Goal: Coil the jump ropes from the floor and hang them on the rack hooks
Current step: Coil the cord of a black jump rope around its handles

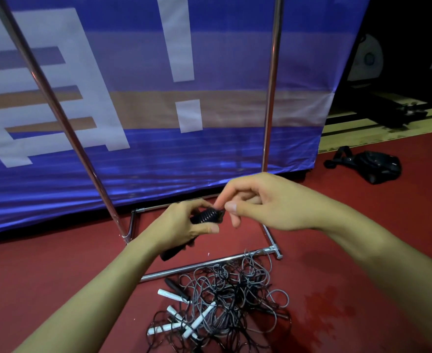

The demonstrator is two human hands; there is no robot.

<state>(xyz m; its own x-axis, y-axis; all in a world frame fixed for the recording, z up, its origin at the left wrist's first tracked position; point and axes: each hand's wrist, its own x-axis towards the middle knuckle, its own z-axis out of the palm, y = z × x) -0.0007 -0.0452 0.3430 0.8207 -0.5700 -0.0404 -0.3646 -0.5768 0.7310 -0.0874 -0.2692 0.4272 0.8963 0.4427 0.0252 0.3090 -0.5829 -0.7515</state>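
Note:
My left hand [181, 224] grips a black jump rope bundle [206, 216], its cord wound tightly round the black handles, whose ends stick out below my palm. My right hand [258, 200] pinches the cord's end at the top of that bundle between thumb and forefinger. Below, on the red floor, lies a tangled pile of jump ropes [225, 301] with black and grey cords and several white handles. The metal rack [269, 103] stands behind, its uprights rising out of view; no hooks are visible.
The rack's base bars [197, 267] lie on the floor just behind the pile. A blue and white banner [158, 149] hangs behind the rack. A black bag [372, 166] sits on the floor at the right. A dark wet patch [329, 307] marks the floor.

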